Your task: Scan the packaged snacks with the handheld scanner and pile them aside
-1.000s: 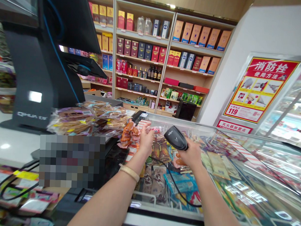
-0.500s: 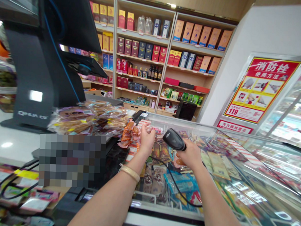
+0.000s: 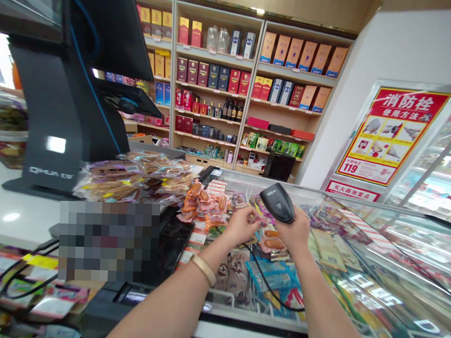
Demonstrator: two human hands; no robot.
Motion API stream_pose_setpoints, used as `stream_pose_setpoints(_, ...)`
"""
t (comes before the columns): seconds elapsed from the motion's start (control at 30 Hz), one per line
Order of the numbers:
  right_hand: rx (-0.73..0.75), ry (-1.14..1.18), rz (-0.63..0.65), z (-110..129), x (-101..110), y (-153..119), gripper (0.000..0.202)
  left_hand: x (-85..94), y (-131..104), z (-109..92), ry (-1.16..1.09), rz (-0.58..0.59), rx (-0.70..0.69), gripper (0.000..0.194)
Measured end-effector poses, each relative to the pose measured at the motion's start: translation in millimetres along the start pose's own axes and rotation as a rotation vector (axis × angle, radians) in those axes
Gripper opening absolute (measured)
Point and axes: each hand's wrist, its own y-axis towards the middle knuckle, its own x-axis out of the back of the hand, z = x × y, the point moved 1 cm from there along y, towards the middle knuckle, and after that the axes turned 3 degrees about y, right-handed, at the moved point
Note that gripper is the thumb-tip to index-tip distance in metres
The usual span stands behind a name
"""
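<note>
My right hand (image 3: 295, 230) grips a black handheld barcode scanner (image 3: 278, 203), its head tilted up and to the left. From the scanner a black cable loops down over the glass. Beside it, my left hand (image 3: 243, 225), with a bracelet on the wrist, has its fingers curled towards the thumb; what is between them is too small to make out. Just below the fingers and scanner lie wrapped sausages (image 3: 273, 239) in clear packs. Left of my left hand, a pile of small wrapped sausages (image 3: 200, 202) rests on the glass counter (image 3: 221, 293).
A black point-of-sale terminal (image 3: 70, 109) stands at left. Bagged brown snacks (image 3: 136, 173) are heaped before it. The glass case holds many packaged goods. Behind are shelves of boxed bottles (image 3: 214, 72); a red and yellow poster (image 3: 393, 135) hangs at right.
My left hand has moved right and down, away from the sausage pile, to beside the scanner. More wrapped sausages show at the pile. The scanner has shifted slightly right and turned.
</note>
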Motion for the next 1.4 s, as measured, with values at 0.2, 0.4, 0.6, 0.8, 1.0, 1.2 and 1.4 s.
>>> stream_pose_setpoints(0.2, 0.039, 0.012, 0.019, 0, -2, -1, 0.023, -5.3, -11, -10, 0.108, 0.36, -0.199, 0.027)
stream_pose_setpoints(0.4, 0.019, 0.012, 0.037, -3, -4, -2, 0.025, 40.4, -3, -20, 0.915, -0.103, 0.055, 0.031)
stream_pose_setpoints(0.6, 0.035, 0.028, 0.045, -1, -4, -2, 0.023, 61.3, -2, -14, 1.158, 0.042, 0.298, 0.065)
stream_pose_setpoints(0.8, 0.059, 0.044, 0.069, 1, -3, -1, 0.021, 59.3, -3, -19, 1.115, 0.135, 0.328, 0.058)
stream_pose_setpoints(1.0, 0.07, 0.047, 0.061, 2, -3, -1, 0.019, 61.0, -4, -22, 1.076, 0.095, 0.283, 0.053)
stream_pose_setpoints(1.2, 0.073, 0.049, 0.067, 4, -2, -2, 0.017, 64.3, 2, -17, 0.954, 0.058, 0.283, 0.032)
stream_pose_setpoints(1.4, 0.095, 0.049, 0.043, 4, -3, -1, 0.016, 58.7, 18, 0, 0.25, -0.266, 0.208, 0.015)
